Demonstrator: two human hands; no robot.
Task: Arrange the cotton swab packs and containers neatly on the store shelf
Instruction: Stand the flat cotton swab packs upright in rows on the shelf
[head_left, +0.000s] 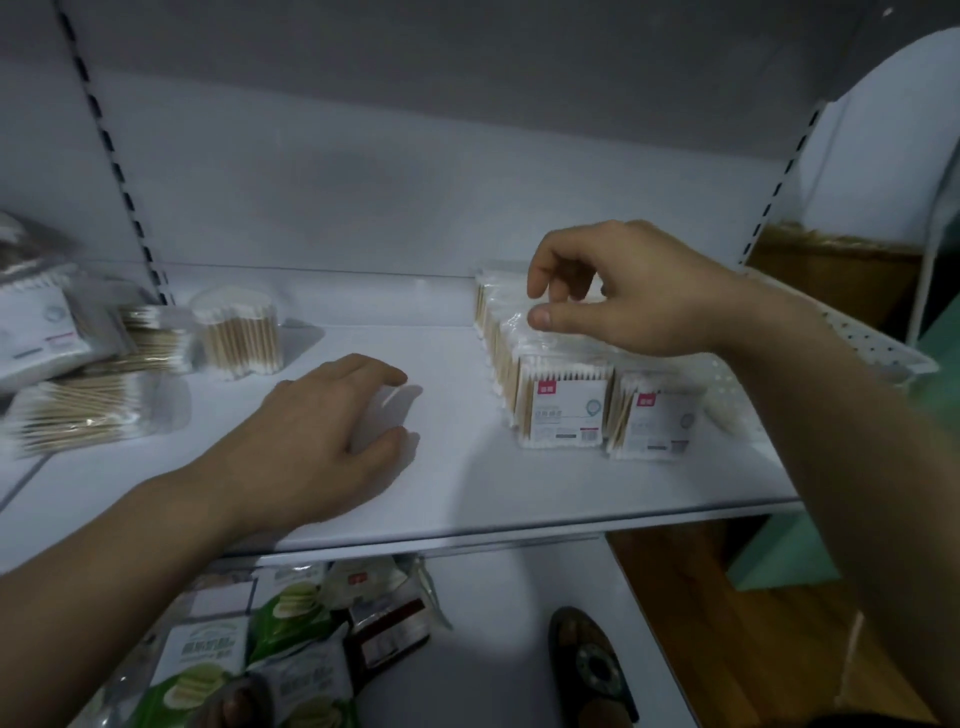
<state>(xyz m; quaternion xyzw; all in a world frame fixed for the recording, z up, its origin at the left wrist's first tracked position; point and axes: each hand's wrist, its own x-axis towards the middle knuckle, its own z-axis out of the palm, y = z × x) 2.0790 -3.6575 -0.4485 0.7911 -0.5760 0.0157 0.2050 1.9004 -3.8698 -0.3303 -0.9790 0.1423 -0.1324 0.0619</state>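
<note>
On the white shelf (457, 483) a row of cotton swab packs (563, 400) stands upright at the right, running front to back, with a second pack (657, 421) beside its front. My right hand (623, 291) hovers over the row's rear part, thumb and fingers pinching the plastic top of a pack. My left hand (322, 441) rests palm down on the bare shelf middle, fingers relaxed and holding nothing. A clear round container of swabs (239, 335) stands at the back left. Loose swab packs (78, 410) lie in a jumble at the far left.
A slotted upright (111, 156) runs down the back panel at the left, another (779, 182) at the right. A white perforated basket (862, 338) sits right of the packs. On the lower shelf lie green snack packets (291, 649) and a dark oval object (592, 670).
</note>
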